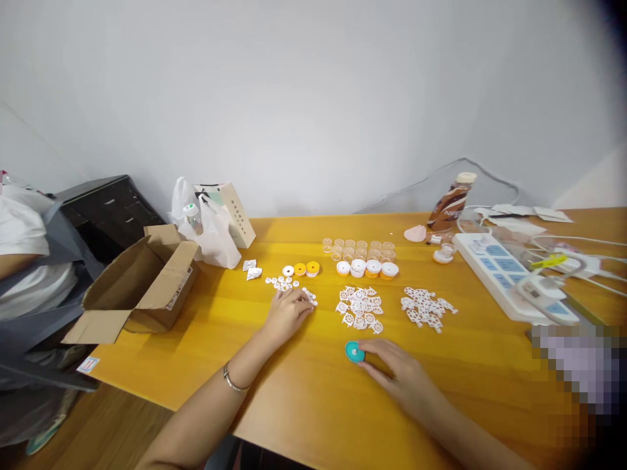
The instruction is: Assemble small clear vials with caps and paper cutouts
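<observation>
Between the thumb and forefinger of my right hand (399, 375) is a round teal disc (354, 352) with a small pale hub at its middle. My left hand (288, 316) reaches over a pile of small white round parts (281, 282), its fingers bent down among them; whether it pinches one is hidden. Behind that pile sit a white disc (288, 270) and orange discs (306, 268). Right of my left hand lie a heap of white spoked pieces (361, 307) and a second heap of white pieces (427, 307).
Clear plastic cups (361, 249) stand in rows behind white-and-orange round cases (373, 267). An open cardboard box (161, 287) and a white plastic bag (215, 238) are at the left. A power strip (509, 277) with cables and a brown bottle (448, 205) stand right. A seated person (22, 228) is far left.
</observation>
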### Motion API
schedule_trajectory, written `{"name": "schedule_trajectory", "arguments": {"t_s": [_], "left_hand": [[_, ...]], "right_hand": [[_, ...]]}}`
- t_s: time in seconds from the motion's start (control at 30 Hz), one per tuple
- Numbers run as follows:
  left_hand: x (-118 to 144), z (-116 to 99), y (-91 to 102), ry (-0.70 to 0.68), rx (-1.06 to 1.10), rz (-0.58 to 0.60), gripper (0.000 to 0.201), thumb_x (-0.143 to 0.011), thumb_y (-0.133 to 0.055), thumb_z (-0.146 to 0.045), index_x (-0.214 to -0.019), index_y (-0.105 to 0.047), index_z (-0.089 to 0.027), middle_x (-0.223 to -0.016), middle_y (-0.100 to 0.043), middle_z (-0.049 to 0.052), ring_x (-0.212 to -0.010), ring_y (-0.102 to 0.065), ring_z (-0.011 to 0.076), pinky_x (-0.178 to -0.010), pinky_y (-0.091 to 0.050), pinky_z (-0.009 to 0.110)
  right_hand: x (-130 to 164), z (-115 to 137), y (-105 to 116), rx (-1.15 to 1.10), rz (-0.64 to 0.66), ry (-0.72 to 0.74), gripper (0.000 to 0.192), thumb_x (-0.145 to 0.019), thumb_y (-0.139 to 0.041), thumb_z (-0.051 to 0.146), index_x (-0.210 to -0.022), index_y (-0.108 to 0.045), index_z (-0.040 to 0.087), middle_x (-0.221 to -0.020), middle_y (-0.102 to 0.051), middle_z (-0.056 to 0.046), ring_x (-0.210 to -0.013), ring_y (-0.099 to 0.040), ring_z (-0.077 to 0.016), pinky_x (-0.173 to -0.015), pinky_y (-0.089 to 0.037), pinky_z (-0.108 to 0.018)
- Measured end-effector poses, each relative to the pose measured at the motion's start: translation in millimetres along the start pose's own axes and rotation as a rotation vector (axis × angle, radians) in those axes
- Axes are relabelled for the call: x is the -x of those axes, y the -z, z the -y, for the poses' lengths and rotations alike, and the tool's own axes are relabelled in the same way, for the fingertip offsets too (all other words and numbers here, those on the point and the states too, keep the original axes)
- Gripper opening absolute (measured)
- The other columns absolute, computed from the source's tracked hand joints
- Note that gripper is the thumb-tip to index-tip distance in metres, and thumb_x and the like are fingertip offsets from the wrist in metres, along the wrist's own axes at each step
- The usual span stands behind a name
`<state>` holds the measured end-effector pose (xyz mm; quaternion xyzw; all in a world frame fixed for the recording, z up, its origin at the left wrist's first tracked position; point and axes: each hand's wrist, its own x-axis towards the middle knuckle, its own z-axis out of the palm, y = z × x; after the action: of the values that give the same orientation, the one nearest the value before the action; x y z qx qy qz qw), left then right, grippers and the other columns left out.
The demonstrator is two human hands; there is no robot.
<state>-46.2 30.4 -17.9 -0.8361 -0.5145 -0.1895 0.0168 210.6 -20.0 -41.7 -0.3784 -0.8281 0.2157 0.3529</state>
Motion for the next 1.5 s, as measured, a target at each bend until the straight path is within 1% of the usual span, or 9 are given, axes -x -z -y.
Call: {"name": "schedule_trajectory", "arguments": {"t_s": [0.3,0.43,0.53,0.7,0.77,0.9,1.1,1.3,1.5], "left_hand": [[-1,-1,2.3,-0.031,-0.032,-0.069,0.013,-0.082,-0.051,-0.021,-0.082,-0.064,-0.021,-0.088,-0.066,0.002,-0.084,-0.058,0.0150,-0.076,-0.036,0.031],[2,-13,4.0,-0.153,0.107,-0.110,0.014,-0.082,-0.050,-0.022,-0.085,-0.064,-0.020,-0.087,-0.067,0.003,-0.083,-0.058,0.0151,-0.075,-0.040,0.030],[6,-33,0.8,-0.234,0.317,-0.048,0.015,-0.083,-0.049,-0.023,-0.086,-0.063,-0.018,-0.080,-0.066,0.004,-0.075,-0.058,0.0129,-0.070,-0.044,0.025],[8,-61,-8.8,-0.178,0.568,0.132,0.016,-0.085,-0.049,-0.024,-0.089,-0.061,-0.016,-0.081,-0.066,0.003,-0.072,-0.059,0.0098,-0.065,-0.045,0.020],[8,-62,-12.3,-0.186,0.544,0.144,0.017,-0.086,-0.048,-0.026,-0.089,-0.062,-0.016,-0.081,-0.066,0.002,-0.072,-0.058,0.0100,-0.067,-0.044,0.021],[7,-58,-15.9,-0.274,0.345,0.078,0.019,-0.087,-0.047,-0.030,-0.085,-0.063,-0.019,-0.083,-0.067,0.002,-0.077,-0.058,0.0129,-0.073,-0.038,0.027],[7,-57,-12.2,-0.410,0.140,0.047,0.022,-0.090,-0.042,-0.030,-0.088,-0.063,-0.021,-0.084,-0.066,0.001,-0.080,-0.055,0.0125,-0.070,-0.031,0.029],[7,-57,-9.0,-0.487,0.083,0.048,0.021,-0.091,-0.040,-0.026,-0.094,-0.061,-0.021,-0.087,-0.066,0.000,-0.084,-0.055,0.0128,-0.071,-0.029,0.030],[8,-55,-4.4,-0.440,0.116,0.065,0.021,-0.090,-0.043,-0.026,-0.099,-0.061,-0.023,-0.090,-0.065,0.001,-0.086,-0.055,0.0123,-0.073,-0.030,0.029]], "right_hand": [[0,1,0,-0.016,0.018,-0.038,0.015,-0.082,-0.052,0.026,-0.096,-0.058,0.024,-0.093,-0.068,-0.004,-0.087,-0.064,-0.0185,-0.078,-0.052,-0.031],[0,2,1,-0.011,0.027,-0.046,0.015,-0.082,-0.052,0.025,-0.096,-0.058,0.025,-0.093,-0.068,-0.004,-0.087,-0.063,-0.0189,-0.078,-0.052,-0.032],[0,3,1,-0.012,0.026,-0.036,0.015,-0.082,-0.052,0.025,-0.096,-0.058,0.025,-0.093,-0.068,-0.004,-0.087,-0.063,-0.0196,-0.078,-0.052,-0.034],[-1,2,2,-0.024,0.054,-0.013,0.018,-0.082,-0.052,0.022,-0.098,-0.058,0.026,-0.094,-0.068,-0.004,-0.088,-0.063,-0.0194,-0.079,-0.052,-0.034],[-1,1,2,-0.025,0.049,-0.013,0.017,-0.082,-0.052,0.022,-0.098,-0.057,0.025,-0.094,-0.068,-0.004,-0.088,-0.063,-0.0192,-0.079,-0.051,-0.034],[1,0,0,-0.020,0.043,-0.017,0.016,-0.081,-0.053,0.022,-0.097,-0.056,0.024,-0.094,-0.068,-0.003,-0.089,-0.062,-0.0188,-0.079,-0.051,-0.033],[1,1,-1,-0.013,0.029,-0.021,0.015,-0.081,-0.053,0.023,-0.096,-0.057,0.024,-0.093,-0.068,-0.004,-0.088,-0.063,-0.0194,-0.079,-0.051,-0.033],[1,1,-1,-0.014,0.016,-0.028,0.015,-0.081,-0.053,0.022,-0.096,-0.056,0.025,-0.091,-0.068,-0.004,-0.086,-0.063,-0.0196,-0.077,-0.052,-0.033],[0,2,0,-0.021,0.028,-0.022,0.016,-0.081,-0.052,0.022,-0.095,-0.057,0.025,-0.090,-0.068,-0.003,-0.086,-0.064,-0.0190,-0.077,-0.052,-0.032]]}}
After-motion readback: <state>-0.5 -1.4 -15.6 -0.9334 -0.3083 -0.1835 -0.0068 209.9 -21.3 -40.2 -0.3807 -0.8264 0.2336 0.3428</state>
